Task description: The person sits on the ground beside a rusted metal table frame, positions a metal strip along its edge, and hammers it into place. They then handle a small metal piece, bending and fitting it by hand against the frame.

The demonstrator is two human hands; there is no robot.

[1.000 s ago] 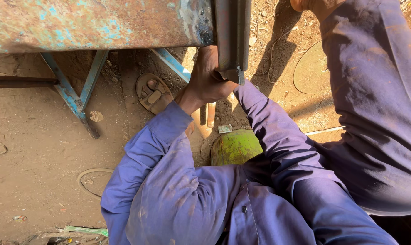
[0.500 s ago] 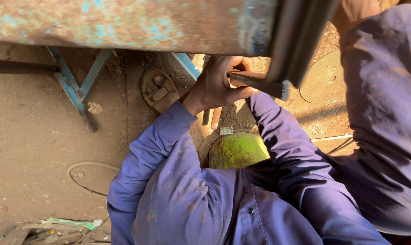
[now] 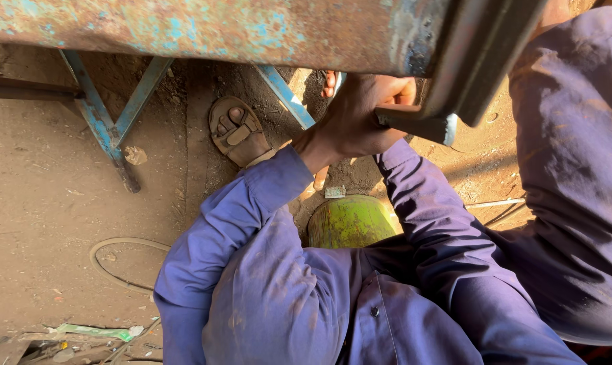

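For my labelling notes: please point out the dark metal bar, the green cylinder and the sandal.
dark metal bar [image 3: 414,124], head view, on its flat side near the blue end.
green cylinder [image 3: 350,222], head view, on its rounded top.
sandal [image 3: 236,132], head view, on its strap.

Hands [image 3: 360,122] boxed in: rusty panel [image 3: 204,30] above, dark steel bar [image 3: 481,54] right, green cylinder [image 3: 350,222] below. Open dirt ground [image 3: 42,216] left, past blue frame legs [image 3: 103,122].

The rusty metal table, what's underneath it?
Under the rusty metal table you can see blue legs on dirt ground, a sandalled foot and a green can. The hands hold a dark metal bar at its edge. The tabletop covers everything further back.
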